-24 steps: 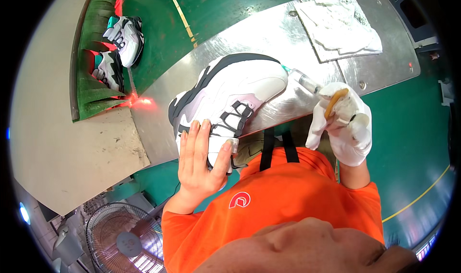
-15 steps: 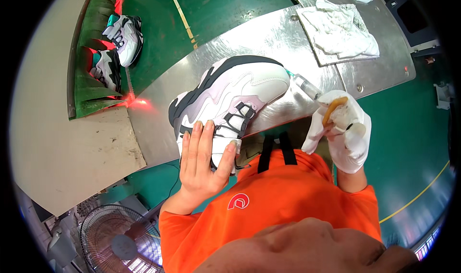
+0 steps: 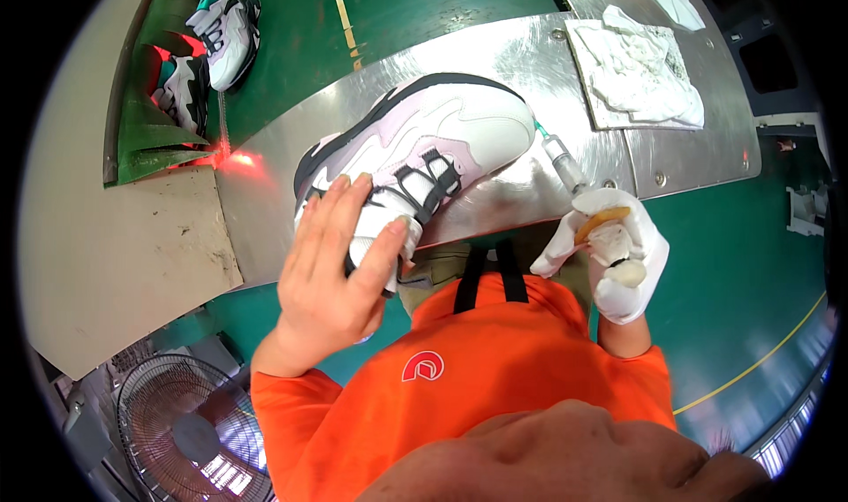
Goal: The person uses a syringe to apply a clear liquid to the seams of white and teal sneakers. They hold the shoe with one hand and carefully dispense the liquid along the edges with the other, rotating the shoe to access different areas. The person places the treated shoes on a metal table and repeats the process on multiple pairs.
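A white and lilac sneaker (image 3: 495, 135) with a black-edged sole and dark laces lies tilted on its side, toe to the right. My bare left hand (image 3: 322, 268) grips it around the ankle opening, fingers across the upper and thumb near the tongue. My right hand (image 3: 649, 254), in a white glove, is closed around a clear syringe (image 3: 563, 164) with a green needle hub. Its needle end is at the sole edge by the toe; whether it touches cannot be made out. A tan curved piece (image 3: 603, 224) and a pale rounded end with a dark band (image 3: 625, 272) also show in that hand.
The sneaker is over a metal work surface (image 3: 521, 60) beside a green conveyor belt (image 3: 397, 25). Crumpled white cloth (image 3: 640, 73) lies on a pad at right. Two similar sneakers (image 3: 231, 42) stand by a green strip curtain (image 3: 141, 131). A fan (image 3: 194, 436) stands lower left.
The whole view has shifted a little. My left hand and the sneaker appear slightly farther left; my right hand has come slightly left. The syringe end stays by the toe. Both grips look the same.
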`<state>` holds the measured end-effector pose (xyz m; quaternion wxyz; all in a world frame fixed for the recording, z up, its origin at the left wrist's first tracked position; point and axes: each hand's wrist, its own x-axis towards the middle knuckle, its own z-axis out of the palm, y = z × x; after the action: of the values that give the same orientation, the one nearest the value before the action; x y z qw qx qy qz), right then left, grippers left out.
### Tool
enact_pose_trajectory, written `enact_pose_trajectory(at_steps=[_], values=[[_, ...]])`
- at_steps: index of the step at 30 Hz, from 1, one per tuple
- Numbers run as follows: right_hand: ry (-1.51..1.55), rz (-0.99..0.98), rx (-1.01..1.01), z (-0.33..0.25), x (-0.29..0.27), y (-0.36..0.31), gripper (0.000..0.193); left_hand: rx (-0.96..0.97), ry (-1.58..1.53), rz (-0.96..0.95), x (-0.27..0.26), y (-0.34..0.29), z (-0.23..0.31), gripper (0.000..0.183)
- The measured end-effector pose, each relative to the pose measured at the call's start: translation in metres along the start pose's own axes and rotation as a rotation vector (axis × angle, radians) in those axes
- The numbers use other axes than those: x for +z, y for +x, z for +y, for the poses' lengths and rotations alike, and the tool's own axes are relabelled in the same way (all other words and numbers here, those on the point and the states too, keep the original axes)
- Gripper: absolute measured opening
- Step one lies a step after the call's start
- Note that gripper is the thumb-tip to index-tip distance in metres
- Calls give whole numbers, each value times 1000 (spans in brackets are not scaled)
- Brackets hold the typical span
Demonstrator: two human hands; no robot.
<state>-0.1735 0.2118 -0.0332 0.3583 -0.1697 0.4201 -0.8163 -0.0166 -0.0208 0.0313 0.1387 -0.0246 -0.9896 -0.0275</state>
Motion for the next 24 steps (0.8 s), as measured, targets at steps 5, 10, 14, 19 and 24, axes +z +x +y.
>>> enact_pose_trajectory(at_steps=[5, 10, 14, 19, 24], values=[[1, -118, -87, 23, -14, 12, 69, -46, -176, -63, -13, 25, -23, 58], [2, -250, -174, 47, -28, 29, 68, -127, -407, -149, -21, 51, -54, 57], [-22, -230, -146, 56, -27, 32, 67, -319, -651, -352, -21, 67, -81, 50], [-256, -239, -184, 61, -31, 31, 64, -375, -712, -564, -31, 91, -90, 56], [-395, -162, -229, 63, -25, 26, 64, -296, -854, -898, -44, 143, -128, 79]])
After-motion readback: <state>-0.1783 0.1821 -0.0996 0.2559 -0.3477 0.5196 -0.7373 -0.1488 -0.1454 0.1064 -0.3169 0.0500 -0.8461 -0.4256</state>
